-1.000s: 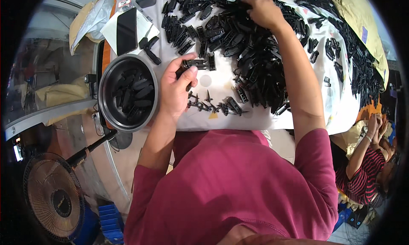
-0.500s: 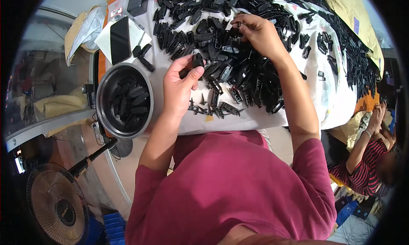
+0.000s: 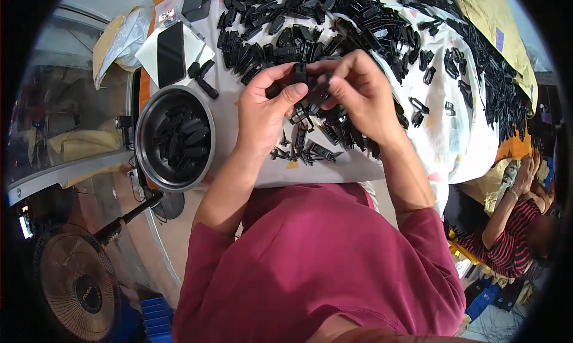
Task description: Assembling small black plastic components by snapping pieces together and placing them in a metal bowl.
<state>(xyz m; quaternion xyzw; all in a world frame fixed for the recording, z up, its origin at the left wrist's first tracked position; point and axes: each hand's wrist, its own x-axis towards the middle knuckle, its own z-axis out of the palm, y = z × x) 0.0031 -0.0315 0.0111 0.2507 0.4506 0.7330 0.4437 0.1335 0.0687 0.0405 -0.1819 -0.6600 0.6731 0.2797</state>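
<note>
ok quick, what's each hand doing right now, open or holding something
Left hand: closed, holding a black plastic part between thumb and fingers.
Right hand: closed in a pinch on a dark piece, too blurred to identify.

The person's right hand, earlier out over the heap of black parts, has drawn back close beside the left hand, whose held black piece now sits near the right fingertips.
</note>
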